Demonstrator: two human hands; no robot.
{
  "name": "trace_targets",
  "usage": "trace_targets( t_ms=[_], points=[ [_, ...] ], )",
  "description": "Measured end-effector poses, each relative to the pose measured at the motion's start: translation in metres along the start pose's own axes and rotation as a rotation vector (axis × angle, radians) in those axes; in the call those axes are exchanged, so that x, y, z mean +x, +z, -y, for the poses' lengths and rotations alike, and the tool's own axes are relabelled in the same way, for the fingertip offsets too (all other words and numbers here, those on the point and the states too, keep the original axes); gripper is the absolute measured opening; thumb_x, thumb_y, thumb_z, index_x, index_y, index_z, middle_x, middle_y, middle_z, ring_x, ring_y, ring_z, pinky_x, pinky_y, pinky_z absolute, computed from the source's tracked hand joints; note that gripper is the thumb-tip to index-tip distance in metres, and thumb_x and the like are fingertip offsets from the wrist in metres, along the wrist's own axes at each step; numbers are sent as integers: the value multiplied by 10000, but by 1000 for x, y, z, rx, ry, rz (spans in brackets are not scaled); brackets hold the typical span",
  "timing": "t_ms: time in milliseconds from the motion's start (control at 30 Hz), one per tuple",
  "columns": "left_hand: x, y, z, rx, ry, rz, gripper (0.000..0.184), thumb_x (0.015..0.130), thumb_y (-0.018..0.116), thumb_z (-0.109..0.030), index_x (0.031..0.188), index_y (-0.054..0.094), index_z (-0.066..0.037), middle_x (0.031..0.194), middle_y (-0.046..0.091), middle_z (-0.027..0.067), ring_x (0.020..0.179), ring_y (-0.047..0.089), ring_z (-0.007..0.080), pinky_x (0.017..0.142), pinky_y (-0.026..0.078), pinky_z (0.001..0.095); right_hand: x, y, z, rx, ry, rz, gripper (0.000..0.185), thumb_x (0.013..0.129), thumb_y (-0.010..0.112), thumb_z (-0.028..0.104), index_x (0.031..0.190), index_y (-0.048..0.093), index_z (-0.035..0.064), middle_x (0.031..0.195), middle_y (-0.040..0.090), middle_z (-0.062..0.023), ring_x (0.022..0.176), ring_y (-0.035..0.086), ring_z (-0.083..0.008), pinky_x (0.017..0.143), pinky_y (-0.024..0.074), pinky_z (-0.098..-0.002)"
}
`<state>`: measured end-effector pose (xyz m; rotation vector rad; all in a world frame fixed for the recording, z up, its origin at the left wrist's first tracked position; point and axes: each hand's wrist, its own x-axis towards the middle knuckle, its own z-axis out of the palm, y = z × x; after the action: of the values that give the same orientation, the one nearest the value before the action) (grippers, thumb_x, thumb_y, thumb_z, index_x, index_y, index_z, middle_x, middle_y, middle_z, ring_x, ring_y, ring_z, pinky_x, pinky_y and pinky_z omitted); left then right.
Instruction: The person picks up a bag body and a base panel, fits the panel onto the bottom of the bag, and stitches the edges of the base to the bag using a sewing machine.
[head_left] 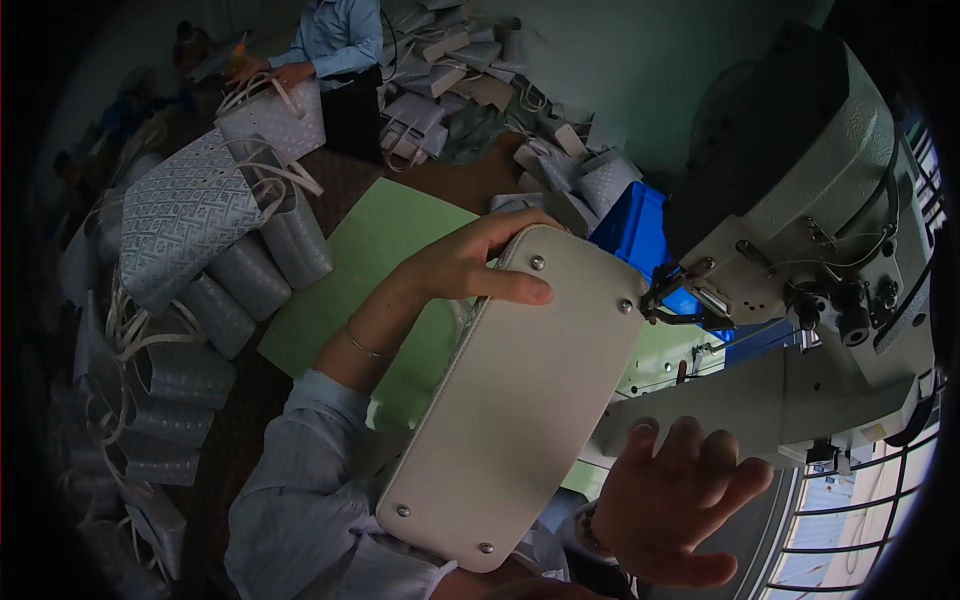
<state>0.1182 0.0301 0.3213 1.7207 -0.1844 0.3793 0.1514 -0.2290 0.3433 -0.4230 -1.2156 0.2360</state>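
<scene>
Steadying handbag (510, 400) by sewing machine, one hand on, one off

Far L: pile of patterned handbags (190, 225), co-worker (345, 45) behind w/ another one. Then green surface (400, 215). L hand (465, 262) grips top end of the handbag: thumb flat on base, fingers wrapped over the edge. Handbag's tilted, btwn the hands, cream base facing the wearer, metal feet (537, 262) at corners. Blue bin (625, 225) just behind its top end. R hand (675, 500) apart from it, fingers spread & a bit bent, nothing seen in it. Sewing machine (800, 180) far R, its working end close to the bag's upper R corner.

Handling (my guess): lightish; base stiff, smooth, poss. slippery & easy to scuff; sides prob. softer. Best hold: both ends, at the firm base edge.
</scene>
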Motion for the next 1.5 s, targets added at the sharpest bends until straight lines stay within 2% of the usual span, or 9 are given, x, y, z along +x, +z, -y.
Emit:
trace_targets(
  t_ms=[300, 367, 467, 700, 900, 1000, 1133, 1333, 1500],
  points=[
    [-8, 2, 2, -1, 33, -4, 564, 769, 752, -278, 1232, 533, -40, 1116, 581, 71, 1058, 538, 142, 910, 416, 299, -34, -30, -15, -437, 214, -430, 306, 931, 550, 142, 1202, 485, 14, 986, 506, -53, 908, 499, -154, 843, 421, -305],
    [-18, 4, -7, 285, 156, -281, 600, 797, 735, -301, 1284, 500, -41, 1239, 546, 100, 1152, 521, 175, 992, 394, 344, -39, -32, -20, -485, 245, -490, 260, 908, 550, 72, 1156, 500, 15, 922, 506, -47, 881, 523, -158, 804, 439, -302],
    [-40, 0, -67, 166, 322, -427, 667, 860, 645, -280, 1406, 359, -27, 1451, 376, 195, 1278, 478, 297, 1066, 374, 432, -45, -34, -25, -631, 255, -534, 210, 920, 519, 14, 1130, 518, 10, 903, 518, -32, 826, 511, -124, 794, 432, -265],
    [-120, 58, -149, -213, 1022, 85, 775, 857, 665, -339, 1447, 265, -36, 1469, 321, 228, 1263, 463, 360, 1054, 365, 511, -50, -31, -34, -687, 279, -458, 168, 931, 526, 16, 1097, 542, 2, 926, 511, -19, 841, 513, -98, 796, 433, -242],
    [-156, 77, -152, -236, 1052, 151, 789, 843, 684, -348, 1445, 274, -45, 1465, 305, 254, 1284, 418, 398, 1057, 345, 542, -64, -25, -33, -671, 300, -508, 173, 918, 528, 2, 1090, 552, -2, 933, 495, -21, 820, 496, -90, 756, 412, -222],
    [-170, 84, -153, -244, 1053, 175, 797, 836, 694, -353, 1444, 278, -50, 1464, 297, 268, 1294, 395, 417, 1058, 335, 557, -61, -14, -44, 213, 7, -647, 186, 916, 533, 2, 1100, 551, -7, 939, 495, -23, 821, 499, -89, 754, 414, -219],
    [-186, 90, -155, -258, 1058, 208, 806, 826, 707, -359, 1442, 283, -56, 1461, 286, 285, 1308, 365, 443, 1060, 322, 577, -61, -18, -24, -678, 264, -370, 200, 908, 540, 1, 1107, 555, -9, 975, 498, -29, 831, 505, -89, 751, 421, -217],
    [-205, 82, -150, -278, 1041, 340, 821, 812, 726, -367, 1440, 291, -66, 1458, 270, 312, 1328, 321, 481, 1063, 302, 608, -66, -34, -39, -673, 275, -396, 264, 905, 552, 30, 1167, 544, 3, 1083, 541, -43, 950, 538, -104, 844, 423, -241],
    [-199, 36, -108, -366, 905, 1028, 833, 800, 742, -375, 1438, 298, -74, 1455, 257, 334, 1345, 283, 513, 1066, 285, 634, -53, -60, -58, -653, 231, -328, 543, 864, 606, 179, 1344, 398, 36, 1360, 411, -116, 1280, 399, -246, 1057, 319, -411]
  ],
)
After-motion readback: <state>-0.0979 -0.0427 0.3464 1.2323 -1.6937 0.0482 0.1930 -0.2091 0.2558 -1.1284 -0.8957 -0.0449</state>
